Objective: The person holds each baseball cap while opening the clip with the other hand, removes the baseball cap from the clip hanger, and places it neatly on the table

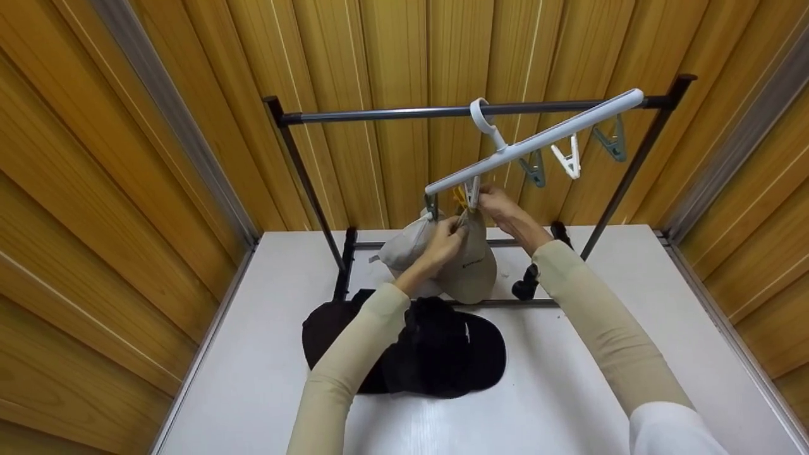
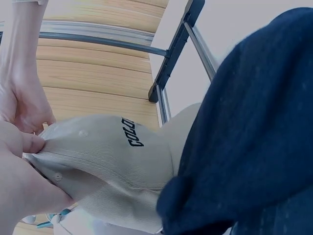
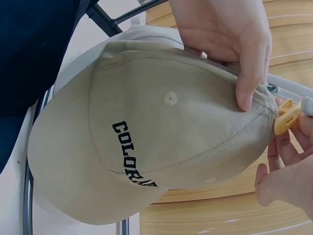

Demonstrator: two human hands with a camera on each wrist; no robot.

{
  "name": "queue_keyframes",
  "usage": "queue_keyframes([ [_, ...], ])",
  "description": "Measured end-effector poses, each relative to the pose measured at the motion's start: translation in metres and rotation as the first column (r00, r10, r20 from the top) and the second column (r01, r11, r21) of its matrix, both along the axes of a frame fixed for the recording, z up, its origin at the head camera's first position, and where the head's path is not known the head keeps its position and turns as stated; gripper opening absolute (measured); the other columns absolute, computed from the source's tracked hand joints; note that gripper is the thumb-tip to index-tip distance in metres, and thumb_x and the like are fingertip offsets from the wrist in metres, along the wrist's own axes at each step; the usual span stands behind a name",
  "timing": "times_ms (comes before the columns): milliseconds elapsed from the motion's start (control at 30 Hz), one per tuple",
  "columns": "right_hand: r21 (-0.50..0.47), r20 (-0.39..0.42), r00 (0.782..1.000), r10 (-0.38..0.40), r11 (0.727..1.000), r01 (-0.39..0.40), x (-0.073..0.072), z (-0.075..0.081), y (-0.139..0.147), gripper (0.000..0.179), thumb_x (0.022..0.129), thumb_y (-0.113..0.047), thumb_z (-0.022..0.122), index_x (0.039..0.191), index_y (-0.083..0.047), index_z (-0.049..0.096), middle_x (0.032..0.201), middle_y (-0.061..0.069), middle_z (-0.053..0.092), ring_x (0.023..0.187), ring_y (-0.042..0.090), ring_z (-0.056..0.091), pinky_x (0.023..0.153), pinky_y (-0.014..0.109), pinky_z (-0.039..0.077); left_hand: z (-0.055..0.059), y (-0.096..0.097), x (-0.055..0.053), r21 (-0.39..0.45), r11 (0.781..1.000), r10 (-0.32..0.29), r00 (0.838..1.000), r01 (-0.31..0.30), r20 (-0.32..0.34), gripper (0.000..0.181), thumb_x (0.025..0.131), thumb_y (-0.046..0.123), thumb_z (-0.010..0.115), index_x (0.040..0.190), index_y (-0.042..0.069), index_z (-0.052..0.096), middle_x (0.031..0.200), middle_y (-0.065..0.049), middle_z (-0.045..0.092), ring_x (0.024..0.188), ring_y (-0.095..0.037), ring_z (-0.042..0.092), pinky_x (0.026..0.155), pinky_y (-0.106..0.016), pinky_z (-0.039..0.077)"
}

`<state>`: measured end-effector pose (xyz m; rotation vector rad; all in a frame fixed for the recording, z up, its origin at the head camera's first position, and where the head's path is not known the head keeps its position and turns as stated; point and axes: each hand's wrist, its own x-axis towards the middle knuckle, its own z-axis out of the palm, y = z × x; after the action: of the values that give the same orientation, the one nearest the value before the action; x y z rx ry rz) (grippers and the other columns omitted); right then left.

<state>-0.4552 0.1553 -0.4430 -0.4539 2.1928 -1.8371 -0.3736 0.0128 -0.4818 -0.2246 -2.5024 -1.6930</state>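
My left hand (image 1: 444, 243) pinches the top of a beige cap (image 1: 474, 272) with dark lettering on its front. The cap hangs brim down. A yellow clip (image 3: 287, 117) sits at the crown's upper edge. My right hand (image 1: 499, 208) is at this clip, fingers curled about it; its exact hold is partly hidden. A white clip (image 1: 473, 191) stands beside the yellow one. To the left, a pale grey cap (image 1: 404, 245) hangs from a dark green clip (image 1: 431, 207). Both caps are under a white clip hanger (image 1: 537, 140).
The hanger hooks over a dark metal rail (image 1: 385, 114) and slants across it. On its right half hang a green clip (image 1: 534, 169), a white clip (image 1: 571, 158) and another green clip (image 1: 612, 142). Several dark caps (image 1: 436, 354) lie on the white surface (image 1: 556, 404) in front.
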Motion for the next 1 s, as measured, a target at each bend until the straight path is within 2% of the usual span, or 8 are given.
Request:
queue_keyframes([
  [133, 0.026, -0.047, 0.999, -0.014, 1.000, 0.016, 0.000, 0.002, -0.002, 0.020, 0.101, -0.005, 0.044, 0.105, 0.001, 0.063, 0.077, -0.016, 0.055, 0.093, 0.009, 0.048, 0.093, 0.024, 0.037, 0.002, 0.001, 0.002, -0.009, 1.000, 0.021, 1.000, -0.021, -0.005, 0.022, 0.101, 0.007, 0.051, 0.112, -0.003, 0.068, 0.090, 0.000, 0.057, 0.083, -0.011, 0.051, 0.072, -0.020, 0.041],
  [200, 0.038, -0.062, 0.997, -0.036, 0.999, 0.039, 0.001, 0.003, -0.002, 0.024, 0.101, -0.005, 0.045, 0.109, 0.005, 0.064, 0.077, -0.017, 0.056, 0.093, 0.009, 0.049, 0.094, 0.024, 0.038, 0.003, 0.002, 0.002, -0.002, 1.000, 0.022, 1.000, -0.022, -0.003, 0.018, 0.101, 0.007, 0.051, 0.104, -0.001, 0.067, 0.085, 0.001, 0.053, 0.080, -0.011, 0.048, 0.070, -0.020, 0.039],
  [300, 0.056, -0.066, 0.995, -0.070, 0.996, 0.073, 0.001, 0.004, -0.003, 0.031, 0.101, -0.006, 0.046, 0.119, 0.011, 0.064, 0.080, -0.018, 0.059, 0.100, 0.009, 0.050, 0.100, 0.027, 0.040, 0.003, 0.003, 0.003, 0.006, 0.999, 0.032, 0.999, -0.032, 0.007, 0.015, 0.101, 0.008, 0.052, 0.092, 0.003, 0.063, 0.079, 0.003, 0.047, 0.076, -0.010, 0.046, 0.068, -0.021, 0.037],
  [433, 0.074, -0.033, 0.997, -0.076, 0.994, 0.078, 0.003, 0.005, -0.002, 0.037, 0.103, -0.009, 0.046, 0.128, 0.014, 0.061, 0.084, -0.018, 0.063, 0.106, 0.011, 0.052, 0.108, 0.032, 0.040, 0.002, 0.005, 0.004, 0.013, 0.998, 0.054, 0.998, -0.054, 0.029, 0.015, 0.102, 0.009, 0.053, 0.094, 0.004, 0.065, 0.082, 0.003, 0.050, 0.079, -0.010, 0.048, 0.070, -0.021, 0.039],
  [533, 0.078, -0.006, 0.997, -0.082, 0.994, 0.082, 0.004, 0.006, -0.001, 0.036, 0.104, -0.011, 0.045, 0.128, 0.012, 0.061, 0.084, -0.015, 0.065, 0.100, 0.008, 0.054, 0.103, 0.030, 0.041, 0.003, 0.008, 0.004, 0.028, 0.998, 0.053, 0.998, -0.054, 0.027, 0.017, 0.101, 0.009, 0.053, 0.101, 0.001, 0.068, 0.086, 0.002, 0.054, 0.082, -0.009, 0.049, 0.073, -0.020, 0.040],
  [700, 0.055, -0.004, 0.996, -0.087, 0.995, 0.087, 0.005, 0.008, 0.001, 0.036, 0.105, -0.012, 0.045, 0.128, 0.011, 0.061, 0.085, -0.015, 0.066, 0.089, 0.002, 0.055, 0.091, 0.022, 0.042, 0.000, 0.013, 0.008, -0.014, 1.000, 0.020, 1.000, -0.020, 0.009, 0.016, 0.100, 0.007, 0.053, 0.087, 0.007, 0.063, 0.073, 0.005, 0.047, 0.070, -0.008, 0.045, 0.064, -0.021, 0.036],
  [867, 0.076, -0.050, 0.998, -0.032, 0.996, 0.036, 0.008, 0.006, 0.003, 0.026, 0.105, -0.010, 0.046, 0.112, 0.005, 0.065, 0.080, -0.016, 0.060, 0.085, 0.004, 0.052, 0.087, 0.023, 0.041, -0.003, 0.017, 0.012, -0.032, 0.999, 0.030, 1.000, -0.030, 0.005, 0.026, 0.099, 0.007, 0.055, 0.075, 0.015, 0.050, 0.066, 0.007, 0.039, 0.064, -0.008, 0.039, 0.061, -0.021, 0.033],
  [1000, 0.118, -0.110, 0.994, 0.005, 0.993, 0.008, 0.010, 0.004, 0.002, 0.021, 0.106, -0.013, 0.044, 0.096, -0.002, 0.060, 0.080, -0.008, 0.054, 0.080, 0.011, 0.048, 0.081, 0.027, 0.040, -0.001, 0.018, 0.013, -0.002, 0.999, 0.046, 0.999, -0.046, 0.018, 0.025, 0.099, 0.007, 0.055, 0.076, 0.015, 0.050, 0.068, 0.006, 0.039, 0.067, -0.009, 0.040, 0.063, -0.022, 0.033],
])
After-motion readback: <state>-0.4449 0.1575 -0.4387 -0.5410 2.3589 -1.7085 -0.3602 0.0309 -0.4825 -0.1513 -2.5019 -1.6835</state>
